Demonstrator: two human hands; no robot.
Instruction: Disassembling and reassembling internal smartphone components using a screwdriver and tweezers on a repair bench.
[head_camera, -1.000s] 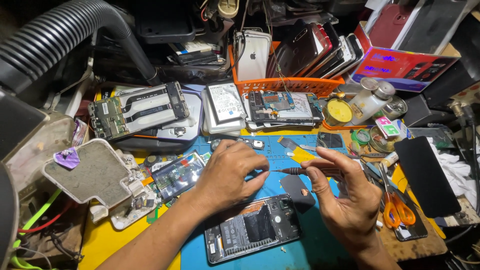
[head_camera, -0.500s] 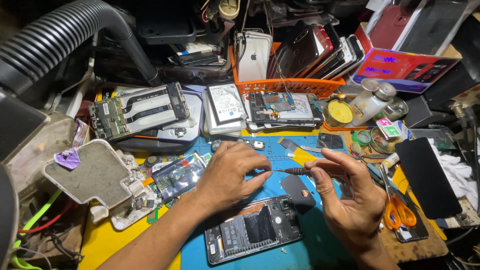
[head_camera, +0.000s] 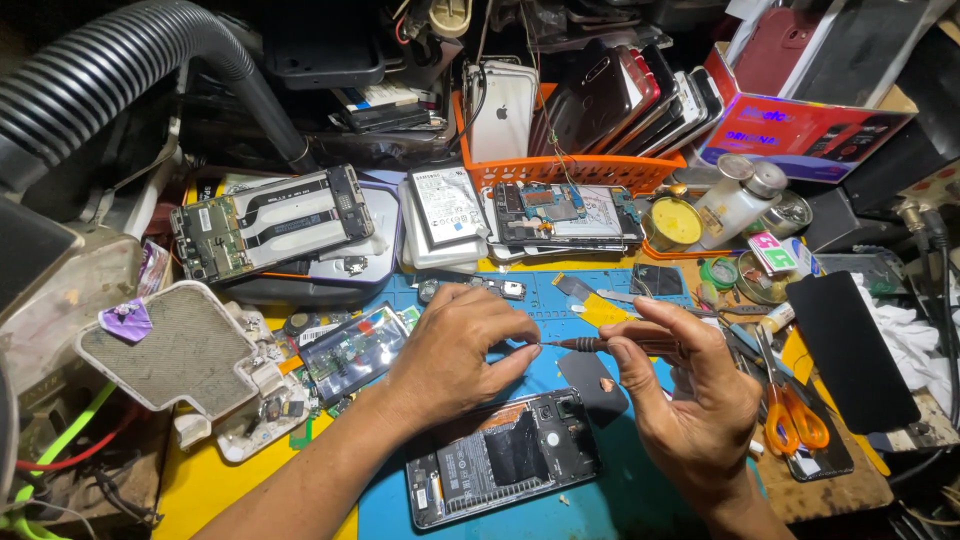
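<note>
The table (head_camera: 215, 485) is packed nearly to every edge; the only open room is the blue mat (head_camera: 610, 500) around the hands, and even there parts lie close by. At the mat's near edge lies an opened phone (head_camera: 505, 455), flat, back cover off, its dark battery and grey frame showing. It sits just below and between both hands, not touched by either.

The right hand (head_camera: 690, 395) pinches a thin screwdriver (head_camera: 590, 345) between thumb and fingers, the grip closed on its dark ribbed handle. The tool lies nearly level, its metal tip pointing left. The left hand (head_camera: 455, 345) is curled, fingers bent in, and its fingertips meet the tip; whether they clasp something small there I cannot tell.

A dark flat plate (head_camera: 590, 385) lies on the mat under the screwdriver, just above the phone. Scissors (head_camera: 790, 415) with orange handles lie just right of the right hand. Left of the left hand lies a small glossy screen (head_camera: 350, 350), and beyond it a pale mesh pad (head_camera: 170, 345).

Behind, an orange basket (head_camera: 560, 170) holds phones on edge, with stripped boards and batteries laid in front of it. A thick ribbed black hose (head_camera: 100, 70) curves across the upper left.
</note>
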